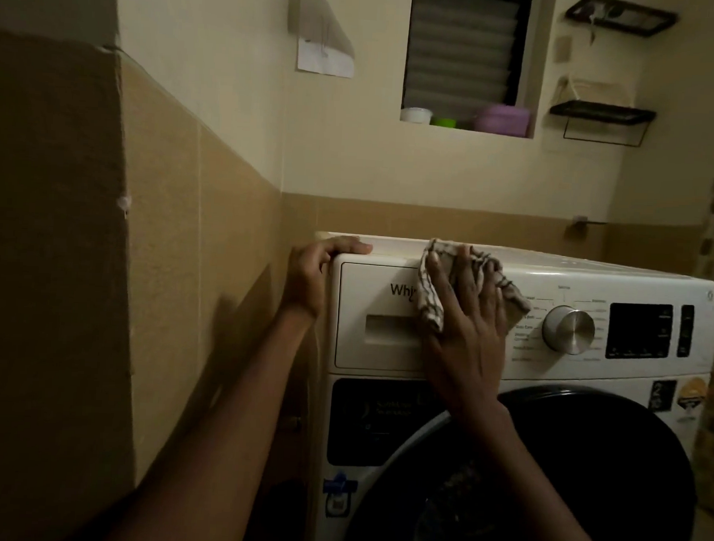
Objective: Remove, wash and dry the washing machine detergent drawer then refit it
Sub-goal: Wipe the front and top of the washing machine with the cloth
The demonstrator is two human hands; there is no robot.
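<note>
Here's the washer (506,385), white, front-loading, tucked against the tiled wall (208,242) on its left. The drawer (377,317) sits flush in the top-left corner of the front panel, fully in, its recessed handle showing just under the partly covered brand lettering.

Right hand (468,325) is flat on the panel, fingers spread and pointing up, pressing a checked cloth (433,291) against the drawer's right edge and the top lip of the machine. The cloth is pinned under the palm and fingers rather than pinched; it bunches out on both sides of the hand, one fold hanging down over the drawer face, another poking out towards the dial (568,329).

Left hand (318,268) hooks over the washer's top-left corner, fingers curled onto the lid, thumb side down the side panel. It holds only the machine's edge.

To the right of the dial, a dark display (639,331). Below, the round dark door (542,487) is shut as far as can be seen. Up on the wall, a louvred window (466,44) with a few tubs on its sill, and two black wire shelves (603,113) beside it. The light is dim throughout.
</note>
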